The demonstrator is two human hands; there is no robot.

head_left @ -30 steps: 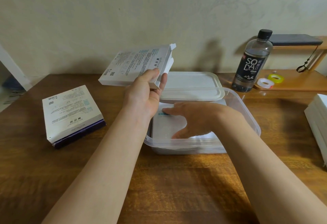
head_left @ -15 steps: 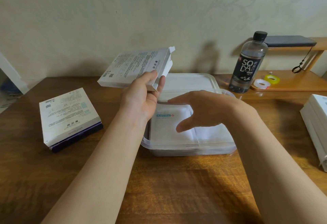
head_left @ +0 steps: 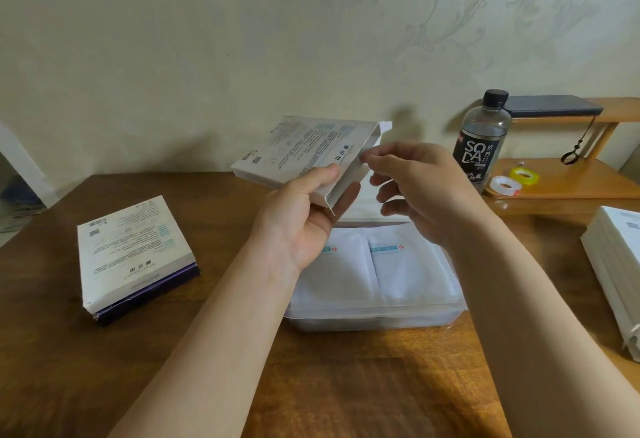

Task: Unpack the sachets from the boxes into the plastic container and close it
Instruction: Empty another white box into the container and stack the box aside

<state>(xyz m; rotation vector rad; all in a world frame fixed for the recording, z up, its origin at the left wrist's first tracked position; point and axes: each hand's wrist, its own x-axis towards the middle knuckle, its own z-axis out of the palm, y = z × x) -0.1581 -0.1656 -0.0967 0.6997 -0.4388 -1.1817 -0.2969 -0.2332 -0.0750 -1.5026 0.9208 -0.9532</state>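
Note:
My left hand [head_left: 304, 216] grips an open white printed box [head_left: 304, 150] and holds it tilted above the far left of the clear plastic container [head_left: 374, 314]. Flat white sachets [head_left: 398, 271] lie side by side inside the container. My right hand [head_left: 422, 188] hovers over the container with loosely curled fingers, and its fingertips reach the box's open end. I see nothing held between them. The container's white lid [head_left: 363, 211] lies just behind it, mostly hidden by my hands.
A second white box [head_left: 135, 247] lies on a dark purple one at the left. A stack of white boxes [head_left: 616, 264] sits at the right edge. A soda bottle [head_left: 481, 140], two tape rolls [head_left: 505, 185] and a wooden shelf [head_left: 568, 178] stand at the back right.
My right hand has lifted out of the container and moved up to the open end of the box. My left hand has kept hold of the box.

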